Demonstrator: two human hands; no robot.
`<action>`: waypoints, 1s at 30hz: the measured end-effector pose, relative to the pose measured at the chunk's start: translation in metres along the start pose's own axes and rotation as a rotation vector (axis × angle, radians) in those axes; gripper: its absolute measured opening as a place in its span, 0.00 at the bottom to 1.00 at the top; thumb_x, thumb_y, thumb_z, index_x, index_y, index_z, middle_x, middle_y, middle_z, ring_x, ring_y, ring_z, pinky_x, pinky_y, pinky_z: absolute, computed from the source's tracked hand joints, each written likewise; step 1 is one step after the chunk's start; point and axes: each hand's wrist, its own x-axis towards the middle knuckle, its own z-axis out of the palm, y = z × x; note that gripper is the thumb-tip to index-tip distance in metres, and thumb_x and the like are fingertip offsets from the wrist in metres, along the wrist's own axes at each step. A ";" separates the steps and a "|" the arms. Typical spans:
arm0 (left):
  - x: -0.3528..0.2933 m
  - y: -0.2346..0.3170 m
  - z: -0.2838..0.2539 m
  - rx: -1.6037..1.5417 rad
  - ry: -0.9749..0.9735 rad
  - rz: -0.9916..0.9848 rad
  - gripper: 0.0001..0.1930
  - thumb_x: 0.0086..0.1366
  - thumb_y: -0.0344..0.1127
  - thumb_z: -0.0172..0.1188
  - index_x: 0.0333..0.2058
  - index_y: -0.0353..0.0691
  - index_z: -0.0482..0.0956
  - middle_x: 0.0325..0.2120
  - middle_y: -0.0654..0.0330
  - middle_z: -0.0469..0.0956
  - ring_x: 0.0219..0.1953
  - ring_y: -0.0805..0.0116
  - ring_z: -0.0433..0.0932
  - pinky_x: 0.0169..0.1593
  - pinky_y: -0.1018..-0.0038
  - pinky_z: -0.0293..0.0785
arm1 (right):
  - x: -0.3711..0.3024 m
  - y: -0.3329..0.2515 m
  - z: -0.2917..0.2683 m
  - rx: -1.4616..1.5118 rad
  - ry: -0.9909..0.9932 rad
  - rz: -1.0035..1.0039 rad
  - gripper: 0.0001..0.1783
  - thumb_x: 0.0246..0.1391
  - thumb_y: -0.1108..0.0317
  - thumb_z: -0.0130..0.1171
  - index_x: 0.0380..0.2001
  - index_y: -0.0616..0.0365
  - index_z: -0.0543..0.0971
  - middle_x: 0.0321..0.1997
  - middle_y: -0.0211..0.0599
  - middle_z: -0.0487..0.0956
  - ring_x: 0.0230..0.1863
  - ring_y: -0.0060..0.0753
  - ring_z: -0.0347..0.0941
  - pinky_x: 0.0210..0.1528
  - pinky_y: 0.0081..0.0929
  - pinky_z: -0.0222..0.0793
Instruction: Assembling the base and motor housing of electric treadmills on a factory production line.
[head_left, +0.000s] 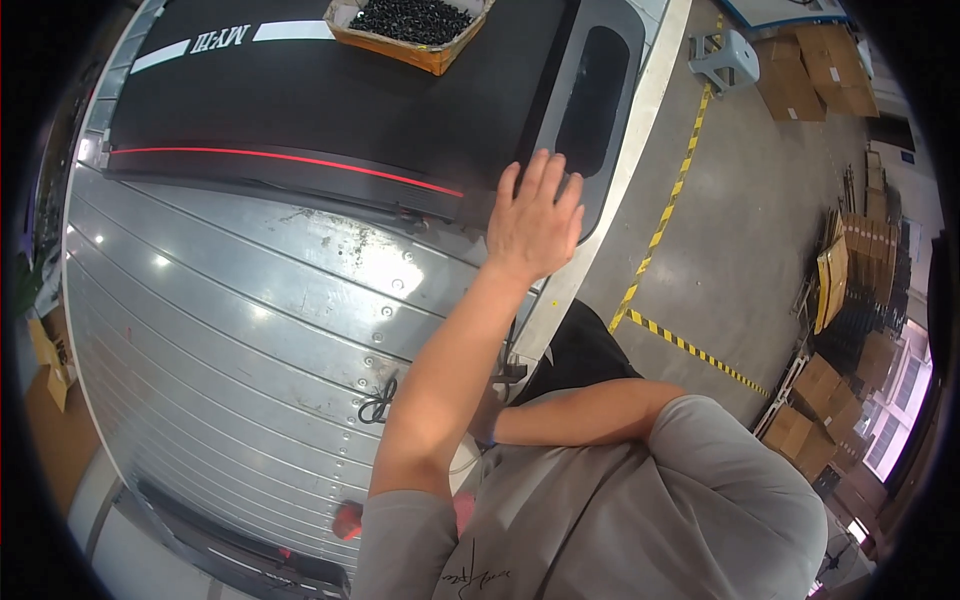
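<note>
My left hand (538,218) lies palm down with fingers apart on the near right corner of a walking-pad treadmill (200,110). The pad has a dark belt with white stripes, a thin red line along its near edge and a glossy dark end panel (597,100). My right arm bends across my body, and my right hand (487,415) is mostly hidden behind my left forearm. A dark plug-like piece (510,372) on a black cable is close to it. Whether my right fingers touch it, I cannot tell.
An open cardboard tray (430,58) of small black parts sits on the pad. The pad rests on a metal roller conveyor (230,330), where a coiled black cable (378,402) lies. Yellow-black floor tape (668,215), a grey stool (725,62) and stacked cartons (865,255) are on the right.
</note>
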 end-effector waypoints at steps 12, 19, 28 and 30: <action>0.028 -0.006 0.021 -0.270 0.013 0.261 0.08 0.58 0.37 0.64 0.37 0.47 0.84 0.42 0.64 0.80 0.51 0.64 0.75 0.52 0.63 0.69 | -0.010 0.088 0.037 0.036 0.265 -0.200 0.14 0.60 0.63 0.60 0.45 0.59 0.80 0.49 0.46 0.83 0.52 0.49 0.78 0.52 0.43 0.73; -0.069 0.032 -0.020 -0.400 -0.111 -0.400 0.11 0.61 0.33 0.62 0.41 0.36 0.82 0.37 0.55 0.79 0.47 0.52 0.75 0.53 0.56 0.71 | 0.006 0.085 0.005 0.190 0.342 -0.012 0.14 0.60 0.63 0.60 0.45 0.60 0.80 0.48 0.46 0.83 0.51 0.49 0.78 0.51 0.43 0.72; -0.074 -0.004 0.024 -0.366 0.014 -0.585 0.43 0.63 0.31 0.57 0.71 0.19 0.46 0.62 0.30 0.60 0.63 0.32 0.62 0.68 0.48 0.60 | 0.018 0.081 -0.038 0.413 0.452 0.170 0.14 0.60 0.64 0.61 0.44 0.60 0.80 0.47 0.47 0.83 0.50 0.49 0.78 0.50 0.42 0.72; -0.069 0.000 0.032 -0.323 0.016 -0.594 0.43 0.62 0.31 0.57 0.70 0.17 0.46 0.62 0.29 0.61 0.63 0.33 0.62 0.68 0.48 0.60 | 0.020 0.080 -0.049 0.464 0.480 0.216 0.13 0.59 0.64 0.62 0.44 0.60 0.80 0.47 0.47 0.83 0.50 0.49 0.78 0.50 0.42 0.72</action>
